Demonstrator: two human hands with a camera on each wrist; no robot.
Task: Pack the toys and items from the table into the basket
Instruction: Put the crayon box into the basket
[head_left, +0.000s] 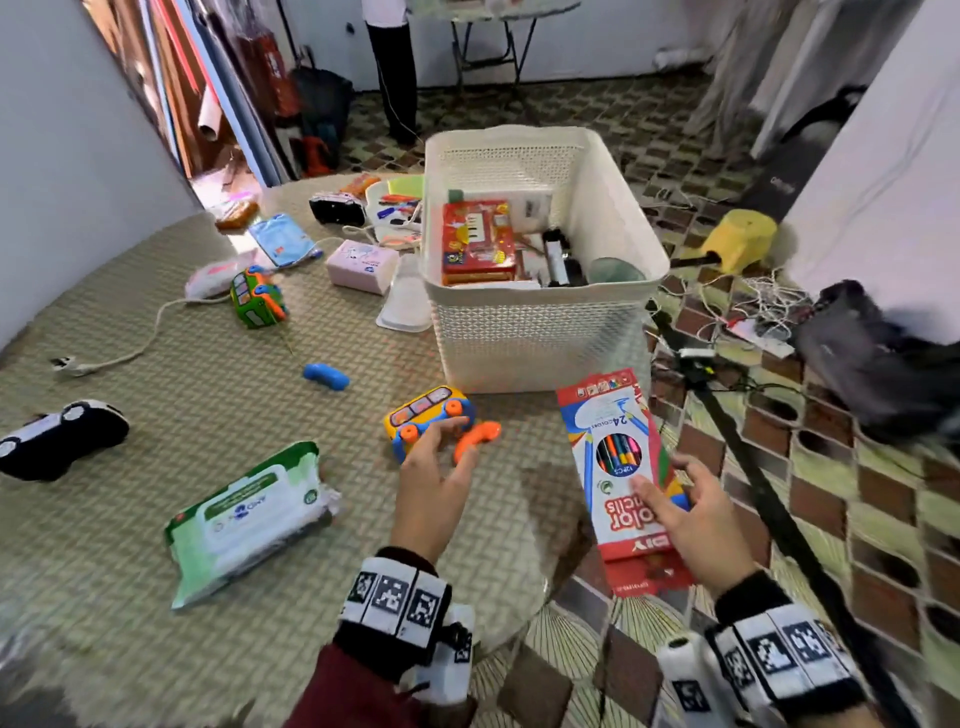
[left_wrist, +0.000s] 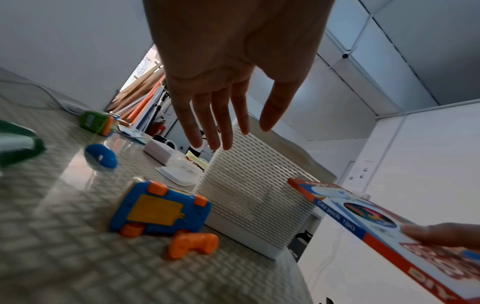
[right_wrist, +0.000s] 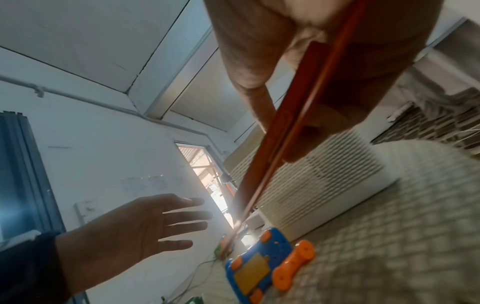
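The right hand (head_left: 698, 519) pinches a flat box of colour pencils (head_left: 621, 467) near its lower end, thumb on the printed face and fingers beneath, so the box juts out in the air toward 12 o'clock with its far end just short of the white lattice basket (head_left: 540, 332). It looks light and stiff, a thin card sleeve that should slide in edgewise; held by one end it may droop or twist, and a firmer hold would be nearer the middle, across the narrow width. The left hand (head_left: 434, 483) is released, fingers straight and spread, hovering above the yellow-and-blue toy bus (head_left: 426, 413) that lies on its side on the woven table mat (head_left: 156, 649), at about 7 o'clock from the basket, with an orange toy handset (head_left: 475, 439) touching it. Whether a cord joins the two cannot be told. The bus seems hard, smooth plastic, light but slippery; it is best taken across the body, between the wheels, with the handset gathered up too. A pack of wet wipes (head_left: 249, 519), soft and floppy, lies at 9 o'clock of the left hand.
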